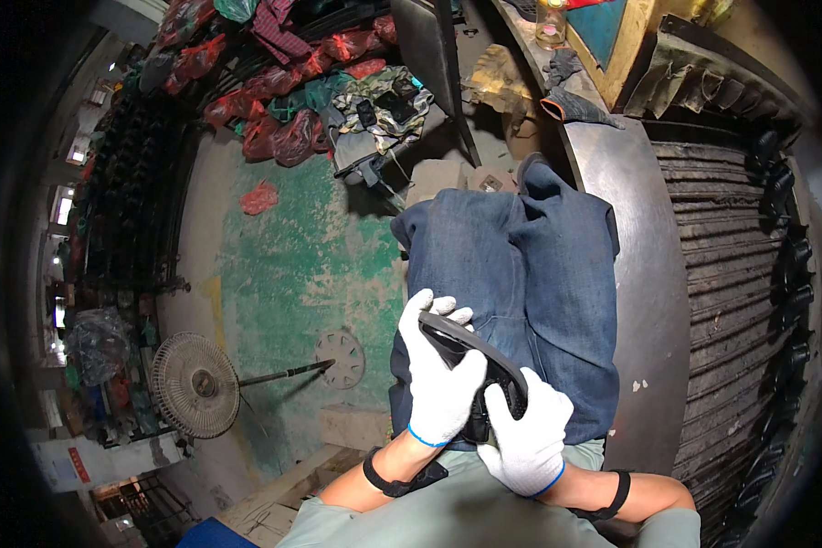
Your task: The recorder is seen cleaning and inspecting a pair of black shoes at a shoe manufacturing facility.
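Observation:
A black shoe (pixel 497 365) is held between my two white-gloved hands above my lap, its dark grey sole edge slanting down to the right. My left hand (pixel 441 373) grips the far left end, thumb on the near side and fingers behind the sole. My right hand (pixel 532 427) is closed round the lower right end, with its thumb pressing near the dark inner part. Parts of the shoe are covered by the gloves. Blue jeans (pixel 466 247) cover my legs just beneath it.
Along my right runs a metal ledge (pixel 644 274) beside a slatted conveyor (pixel 717 274), with black shoes (pixel 799 251) on its far side. A standing fan (pixel 196 384) is at left. Red bags (pixel 279 137) and a camouflage cloth (pixel 384 110) lie ahead; a dark glove (pixel 580 110) rests upper right.

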Motion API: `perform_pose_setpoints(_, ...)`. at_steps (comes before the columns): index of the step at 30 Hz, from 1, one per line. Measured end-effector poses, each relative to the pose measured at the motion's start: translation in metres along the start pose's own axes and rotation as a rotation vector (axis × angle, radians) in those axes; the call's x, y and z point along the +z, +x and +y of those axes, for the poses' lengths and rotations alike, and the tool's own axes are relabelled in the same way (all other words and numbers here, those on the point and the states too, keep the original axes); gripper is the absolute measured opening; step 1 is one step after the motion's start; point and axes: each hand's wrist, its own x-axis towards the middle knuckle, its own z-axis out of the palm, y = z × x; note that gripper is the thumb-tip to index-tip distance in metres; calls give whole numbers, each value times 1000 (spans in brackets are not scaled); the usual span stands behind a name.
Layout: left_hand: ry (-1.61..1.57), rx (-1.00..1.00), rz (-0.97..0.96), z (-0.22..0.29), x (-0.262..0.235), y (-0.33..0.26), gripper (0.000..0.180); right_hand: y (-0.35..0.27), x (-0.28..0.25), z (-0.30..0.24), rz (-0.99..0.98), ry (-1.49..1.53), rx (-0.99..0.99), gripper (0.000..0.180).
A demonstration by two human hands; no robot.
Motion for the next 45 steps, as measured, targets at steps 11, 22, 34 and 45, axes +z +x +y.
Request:
perform_pose_setpoints(11,63,-31,42,6,-3,3,81,1,2,0,8,13,-22,85)
perform_pose_setpoints(22,88,23,68,21,-5,11,40,-1,1,0,1,21,-4,84)
perform_pose_setpoints(34,88,143,60,11,-15,20,36,-1,1,1,28,50,2,82)
perform_pose_setpoints(45,-279,1,-17,5,-10,22,47,3,3,6,158,50,24,81)
